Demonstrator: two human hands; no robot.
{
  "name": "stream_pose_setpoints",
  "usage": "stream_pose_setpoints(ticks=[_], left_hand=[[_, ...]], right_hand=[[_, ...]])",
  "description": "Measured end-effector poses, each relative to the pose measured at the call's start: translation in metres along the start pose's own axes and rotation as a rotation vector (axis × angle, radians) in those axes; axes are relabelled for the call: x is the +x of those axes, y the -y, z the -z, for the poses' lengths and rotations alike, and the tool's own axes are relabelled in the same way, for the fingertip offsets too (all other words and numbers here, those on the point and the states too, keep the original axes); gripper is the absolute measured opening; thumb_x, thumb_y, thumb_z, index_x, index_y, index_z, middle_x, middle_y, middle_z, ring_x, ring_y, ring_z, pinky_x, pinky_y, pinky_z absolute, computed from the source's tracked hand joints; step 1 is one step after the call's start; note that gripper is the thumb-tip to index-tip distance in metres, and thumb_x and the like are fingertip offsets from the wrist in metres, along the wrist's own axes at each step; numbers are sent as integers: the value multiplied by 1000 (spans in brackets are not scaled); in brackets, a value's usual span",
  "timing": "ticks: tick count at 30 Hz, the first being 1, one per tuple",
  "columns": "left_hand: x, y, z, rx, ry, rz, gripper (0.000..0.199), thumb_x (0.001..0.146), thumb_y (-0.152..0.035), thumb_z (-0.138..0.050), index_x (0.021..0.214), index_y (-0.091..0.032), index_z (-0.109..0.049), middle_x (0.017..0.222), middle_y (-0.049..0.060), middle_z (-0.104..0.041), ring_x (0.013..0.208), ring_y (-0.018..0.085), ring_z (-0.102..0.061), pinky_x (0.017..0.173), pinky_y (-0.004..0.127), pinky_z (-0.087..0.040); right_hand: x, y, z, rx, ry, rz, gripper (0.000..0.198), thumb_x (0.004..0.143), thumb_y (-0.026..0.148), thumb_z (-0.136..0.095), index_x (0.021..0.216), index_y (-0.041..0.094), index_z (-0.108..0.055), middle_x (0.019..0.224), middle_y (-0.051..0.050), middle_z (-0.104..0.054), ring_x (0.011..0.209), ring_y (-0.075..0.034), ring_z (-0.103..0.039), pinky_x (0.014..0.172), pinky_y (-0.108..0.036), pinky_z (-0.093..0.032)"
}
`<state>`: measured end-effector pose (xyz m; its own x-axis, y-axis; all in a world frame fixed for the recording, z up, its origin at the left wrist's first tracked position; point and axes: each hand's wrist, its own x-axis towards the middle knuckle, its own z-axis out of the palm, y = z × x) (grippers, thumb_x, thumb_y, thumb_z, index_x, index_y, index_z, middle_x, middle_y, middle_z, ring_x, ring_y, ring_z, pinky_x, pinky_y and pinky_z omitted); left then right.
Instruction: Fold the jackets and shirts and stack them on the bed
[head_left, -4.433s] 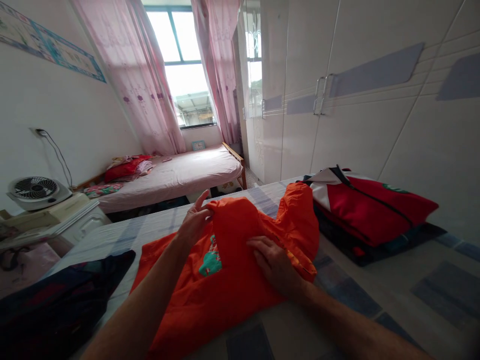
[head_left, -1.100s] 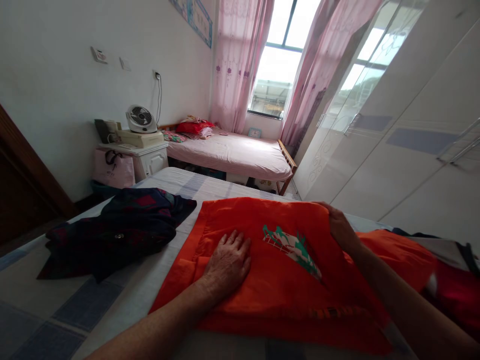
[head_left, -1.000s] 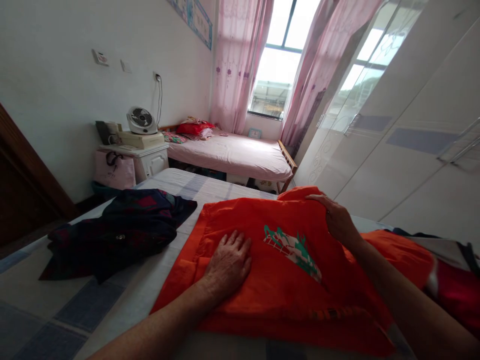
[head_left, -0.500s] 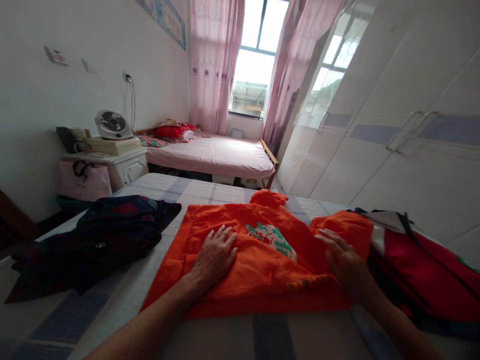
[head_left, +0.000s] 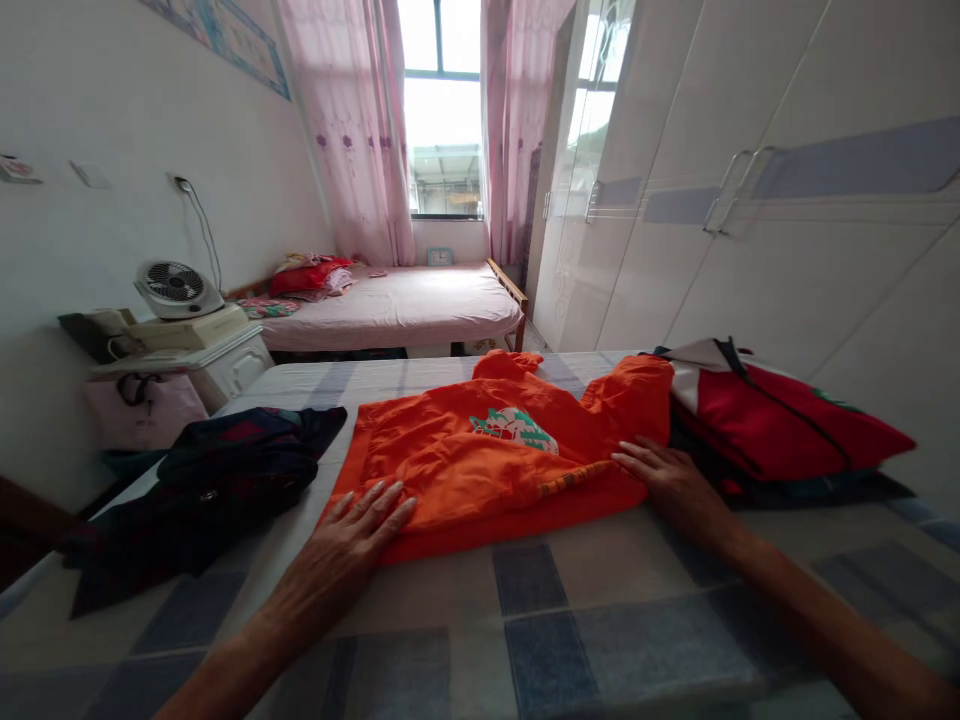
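Note:
An orange garment [head_left: 442,480] with a green and white print lies spread on the bed [head_left: 480,640], partly folded over on itself. My left hand [head_left: 352,535] rests flat on its near left corner, fingers stretched out. On the near right side, by a bunched sleeve, my right hand [head_left: 667,480] touches the cloth with its fingers extended. Neither hand grips anything.
A dark crumpled garment [head_left: 217,490] lies to the left. Red and dark folded clothes [head_left: 787,420] are stacked on the right. Beyond stand a second bed [head_left: 420,300], a nightstand with a fan [head_left: 176,287], and a white wardrobe [head_left: 675,260].
My left hand has slid from the garment's middle toward its near left corner. My right hand has moved down to the near right edge. The view has turned right.

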<state>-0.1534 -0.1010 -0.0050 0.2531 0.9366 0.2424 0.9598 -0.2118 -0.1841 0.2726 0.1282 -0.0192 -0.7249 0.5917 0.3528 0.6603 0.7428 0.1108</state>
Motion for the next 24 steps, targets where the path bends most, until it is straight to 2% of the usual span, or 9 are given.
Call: stream_pose_setpoints(ticks=[2, 5, 7, 9, 12, 15, 19, 22, 24], left_hand=[[4, 7, 0, 12, -14, 2, 52, 87, -9, -39, 134, -28, -47, 139, 6, -49, 125, 25, -49, 98, 42, -45], [3, 14, 8, 21, -75, 6, 44, 91, -16, -36, 133, -25, -50, 136, 6, -52, 123, 23, -51, 99, 39, -45], [-4, 18, 14, 22, -129, -15, 43, 93, -20, -36, 133, -25, -50, 136, 4, -52, 125, 22, -49, 102, 39, -43], [-14, 21, 15, 14, -165, -40, 43, 93, -23, -35, 133, -26, -50, 135, 3, -53, 124, 22, -50, 101, 38, -44], [-25, 23, 9, 7, -151, -46, 44, 93, -22, -35, 133, -27, -49, 133, 2, -54, 120, 22, -54, 97, 36, -47], [-26, 23, 3, 18, -114, -22, 44, 92, -21, -35, 134, -26, -49, 134, 2, -53, 120, 22, -54, 97, 36, -47], [-21, 21, 6, 33, -122, 11, 43, 93, -25, -35, 133, -26, -50, 134, 2, -54, 119, 21, -55, 96, 34, -48], [-24, 21, 11, 31, -157, 0, 43, 93, -28, -34, 134, -27, -48, 134, 1, -54, 119, 21, -55, 96, 33, -48], [-29, 22, 10, 23, -184, -26, 45, 94, -27, -34, 137, -28, -44, 135, 1, -53, 120, 20, -54, 97, 34, -47]], right_hand=[[6, 2, 7, 21, -32, -9, 37, 86, 16, -41, 114, 24, -63, 122, -4, -64, 117, -24, -54, 91, -41, -43], [4, 2, 27, 30, -140, -37, 30, 89, 20, -40, 103, 21, -66, 109, -5, -70, 112, -25, -58, 92, -41, -42], [-6, 0, 40, 30, -195, -66, 28, 90, 24, -41, 100, 22, -66, 108, -6, -70, 114, -25, -57, 94, -41, -42], [-19, -1, 46, 45, -170, -83, 27, 88, 24, -43, 102, 23, -66, 113, -5, -68, 116, -24, -55, 95, -42, -42], [-32, 4, 39, 64, -62, -65, 44, 81, 14, -43, 120, 27, -58, 131, -4, -57, 124, -23, -48, 95, -42, -43], [-27, 14, 20, 46, -53, -25, 57, 77, 8, -43, 130, 28, -51, 142, -4, -45, 131, -23, -41, 98, -44, -40], [-3, 22, 8, 9, -88, 25, 33, 86, 16, -46, 113, 24, -63, 134, -5, -55, 131, -27, -39, 102, -47, -34], [4, 17, 14, 15, -131, 28, 21, 88, 21, -47, 94, 23, -67, 119, -3, -65, 126, -27, -44, 101, -48, -33], [-2, 13, 21, 30, -152, 9, 18, 87, 23, -48, 90, 23, -66, 118, -3, -65, 125, -27, -45, 100, -48, -34]])
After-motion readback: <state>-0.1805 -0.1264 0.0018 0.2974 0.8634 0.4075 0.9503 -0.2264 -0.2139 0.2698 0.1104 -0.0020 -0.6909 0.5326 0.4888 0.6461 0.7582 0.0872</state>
